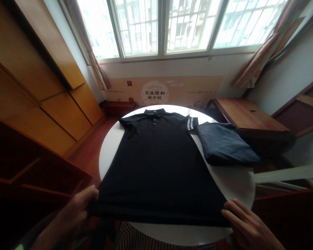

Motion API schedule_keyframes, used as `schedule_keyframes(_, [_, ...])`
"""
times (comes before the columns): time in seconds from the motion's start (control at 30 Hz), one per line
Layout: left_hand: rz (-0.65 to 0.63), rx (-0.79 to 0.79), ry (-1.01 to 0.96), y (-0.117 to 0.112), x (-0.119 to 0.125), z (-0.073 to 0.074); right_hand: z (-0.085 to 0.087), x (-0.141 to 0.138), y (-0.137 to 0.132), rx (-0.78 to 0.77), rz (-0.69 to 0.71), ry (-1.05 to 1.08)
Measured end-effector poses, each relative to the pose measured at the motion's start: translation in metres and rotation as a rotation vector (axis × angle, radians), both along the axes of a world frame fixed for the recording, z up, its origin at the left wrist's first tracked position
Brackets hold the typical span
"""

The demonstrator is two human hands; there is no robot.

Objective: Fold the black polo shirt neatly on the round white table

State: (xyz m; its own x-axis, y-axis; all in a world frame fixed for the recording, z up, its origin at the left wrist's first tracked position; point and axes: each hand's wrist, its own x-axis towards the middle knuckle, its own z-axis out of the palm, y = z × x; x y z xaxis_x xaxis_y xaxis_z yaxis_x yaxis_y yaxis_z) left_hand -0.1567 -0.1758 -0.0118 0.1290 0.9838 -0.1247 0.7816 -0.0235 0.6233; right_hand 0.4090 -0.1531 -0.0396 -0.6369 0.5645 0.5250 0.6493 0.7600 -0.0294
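Note:
A black short-sleeved polo shirt is spread front side up over a round white table, its collar pointing toward the window. White stripes mark the sleeve on the right. At the hem's left corner, my left hand pinches the cloth, slightly past the table's edge. My right hand grips the opposite corner of the hem, fingers closed on the fabric. Between both hands the hem is drawn out wide. Beside the shirt, a folded dark blue garment lies on the table's right side.
Behind the table at right stands a wooden desk. Yellow wooden cabinets line the left wall. A printed banner hangs below the barred windows, which have curtains at both sides. A pale rail runs at the right.

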Motion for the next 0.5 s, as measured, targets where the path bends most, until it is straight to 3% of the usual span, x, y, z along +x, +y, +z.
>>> schedule_keyframes(0.17, [-0.100, -0.293, -0.096, 0.009, 0.007, 0.023, 0.003, -0.003, -0.003, -0.232, -0.005, -0.109])
schedule_keyframes(0.3, [-0.205, -0.428, -0.118, 0.034, -0.001, 0.044, 0.030, -0.003, 0.007, -0.299, 0.073, -0.184])
schedule_keyframes(0.4, [-0.191, -0.280, -0.105, 0.094, -0.012, 0.048, 0.062, -0.028, 0.037, -0.447, 0.082, -0.186])
schedule_keyframes(0.5, [0.021, 0.064, -0.090, 0.188, -0.015, 0.039, 0.082, -0.081, 0.089, -0.548, 0.158, -0.150])
